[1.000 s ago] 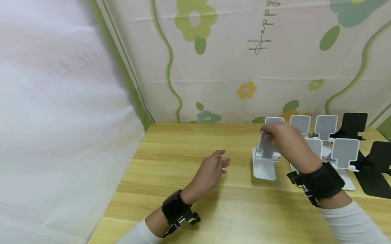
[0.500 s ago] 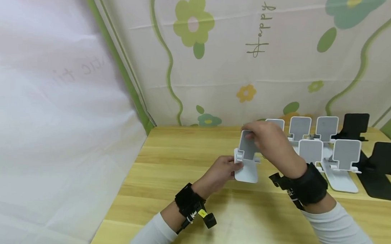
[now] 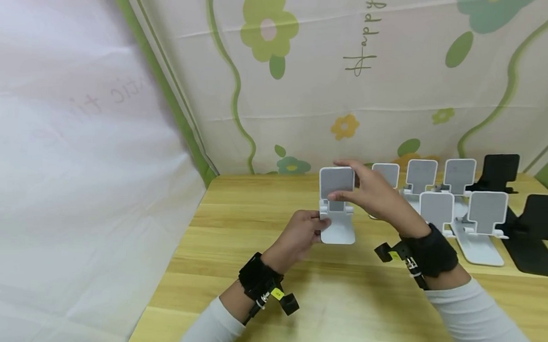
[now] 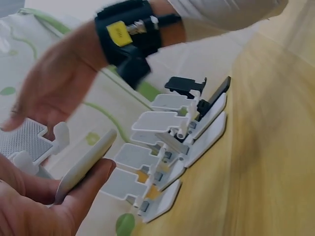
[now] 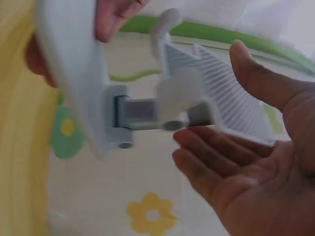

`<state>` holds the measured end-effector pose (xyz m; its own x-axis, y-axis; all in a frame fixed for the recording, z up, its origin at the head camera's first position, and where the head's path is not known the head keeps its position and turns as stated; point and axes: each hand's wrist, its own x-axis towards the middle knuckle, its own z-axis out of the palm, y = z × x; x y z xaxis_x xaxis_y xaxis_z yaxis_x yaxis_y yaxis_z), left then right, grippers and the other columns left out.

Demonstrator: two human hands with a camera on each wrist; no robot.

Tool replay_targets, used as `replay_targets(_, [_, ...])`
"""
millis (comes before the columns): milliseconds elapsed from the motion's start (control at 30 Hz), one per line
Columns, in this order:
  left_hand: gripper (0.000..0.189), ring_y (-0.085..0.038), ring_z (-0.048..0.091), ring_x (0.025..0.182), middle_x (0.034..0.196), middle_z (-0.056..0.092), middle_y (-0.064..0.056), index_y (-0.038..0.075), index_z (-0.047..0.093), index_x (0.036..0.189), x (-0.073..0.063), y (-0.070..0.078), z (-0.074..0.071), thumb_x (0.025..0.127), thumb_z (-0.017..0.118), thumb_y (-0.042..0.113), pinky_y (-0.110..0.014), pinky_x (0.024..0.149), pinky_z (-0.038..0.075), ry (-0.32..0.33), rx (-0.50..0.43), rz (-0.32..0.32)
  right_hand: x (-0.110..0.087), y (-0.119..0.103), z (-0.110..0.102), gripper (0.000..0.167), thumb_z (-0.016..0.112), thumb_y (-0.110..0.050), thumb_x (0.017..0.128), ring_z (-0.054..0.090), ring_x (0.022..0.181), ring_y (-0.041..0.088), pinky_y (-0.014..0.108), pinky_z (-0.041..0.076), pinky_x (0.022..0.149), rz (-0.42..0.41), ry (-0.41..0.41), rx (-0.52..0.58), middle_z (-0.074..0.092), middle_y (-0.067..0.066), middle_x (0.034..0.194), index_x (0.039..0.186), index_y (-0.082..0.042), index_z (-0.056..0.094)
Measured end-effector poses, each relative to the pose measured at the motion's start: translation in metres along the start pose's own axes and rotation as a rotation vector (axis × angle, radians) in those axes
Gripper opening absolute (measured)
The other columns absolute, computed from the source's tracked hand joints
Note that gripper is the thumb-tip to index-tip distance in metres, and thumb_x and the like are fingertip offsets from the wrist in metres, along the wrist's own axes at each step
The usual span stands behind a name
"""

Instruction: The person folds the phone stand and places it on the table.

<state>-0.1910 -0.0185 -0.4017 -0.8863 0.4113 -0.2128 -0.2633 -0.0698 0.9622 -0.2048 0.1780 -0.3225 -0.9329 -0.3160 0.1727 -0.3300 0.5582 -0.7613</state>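
Observation:
My left hand [image 3: 296, 237] pinches the base of a white phone stand [image 3: 339, 232], thumb on the upper face and fingers beneath. The stand is held up above the table, its grey-padded panel raised. My right hand [image 3: 376, 195] is spread around that panel, thumb in front and fingers behind. In the right wrist view, the right thumb [image 5: 261, 73] stands apart from the ribbed panel [image 5: 231, 93], and the fairly straight fingers lie behind it; whether they touch it I cannot tell. The hinge arm [image 5: 142, 109] shows between base and panel.
To the right on the wooden table [image 3: 236, 200] stand several white phone stands [image 3: 487, 213] in two rows, with black phone stands [image 3: 541, 218] at the far right end. A flower-printed cloth [image 3: 304, 91] hangs behind the table.
The white phone stand has moved left, away from the rows, and turned to face the camera. My left hand has come up and taken its base; the right hand's grip on the panel has loosened.

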Motion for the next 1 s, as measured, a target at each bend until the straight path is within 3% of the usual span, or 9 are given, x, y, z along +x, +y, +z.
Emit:
replay_targets(100, [0.036,-0.024,0.067,0.113,0.130,0.066,-0.019,-0.009,0.057,0.137,-0.003,0.004,-0.003,0.105,0.054,0.007,-0.037,0.095,0.059,0.003,-0.001,0.011,0.004,0.008,0.003,0.078,0.076,-0.022,0.095,0.065,0.112,0.033,0.036,0.055,0.089,0.019,-0.053,0.186,0.063,0.024,0.128,0.159,-0.009,0.033])
replay_targets(200, [0.035,-0.025,0.068,0.112,0.129,0.066,-0.020,-0.009,0.057,0.137,-0.005,0.007,-0.004,0.105,0.054,0.006,-0.037,0.093,0.060,0.010,-0.002,0.024,0.004,0.012,0.006,0.065,0.074,-0.021,0.096,0.067,0.110,0.026,0.030,0.057,0.088,0.017,-0.063,0.263,0.066,0.022,0.127,0.151,-0.006,0.044])
replay_targets(333, [0.035,-0.026,0.068,0.113,0.129,0.067,-0.020,-0.009,0.058,0.137,-0.008,0.010,-0.007,0.105,0.054,0.005,-0.038,0.095,0.059,0.014,0.004,0.012,0.002,0.012,0.010,0.050,0.074,-0.027,0.096,0.068,0.106,0.022,0.029,0.057,0.087,0.010,-0.046,0.215,0.070,0.019,0.123,0.138,-0.004,0.058])
replay_targets(567, [0.036,-0.028,0.067,0.118,0.131,0.066,-0.019,-0.007,0.058,0.138,-0.010,0.014,-0.013,0.105,0.054,0.006,-0.040,0.098,0.058,-0.003,0.029,-0.003,0.001,0.004,0.014,0.048,0.073,-0.030,0.097,0.070,0.103,0.027,0.037,0.058,0.085,0.016,-0.001,0.117,0.072,0.019,0.116,0.134,-0.003,0.060])
replay_targets(833, [0.036,-0.031,0.066,0.122,0.133,0.065,-0.019,-0.008,0.057,0.138,-0.009,0.017,-0.017,0.106,0.054,0.007,-0.043,0.100,0.057,-0.017,0.030,-0.019,0.002,-0.001,0.019,0.042,0.075,-0.028,0.095,0.071,0.093,0.026,0.034,0.056,0.075,0.007,0.073,-0.003,0.075,0.018,0.106,0.126,-0.002,0.065])
replay_targets(1000, [0.034,-0.030,0.067,0.120,0.131,0.065,-0.019,-0.010,0.059,0.134,-0.006,0.018,-0.015,0.105,0.055,0.006,-0.042,0.099,0.058,-0.022,0.032,-0.014,0.004,-0.002,0.023,0.038,0.077,-0.022,0.094,0.072,0.097,0.032,0.041,0.059,0.076,-0.006,0.165,-0.050,0.074,0.021,0.110,0.125,-0.003,0.067])
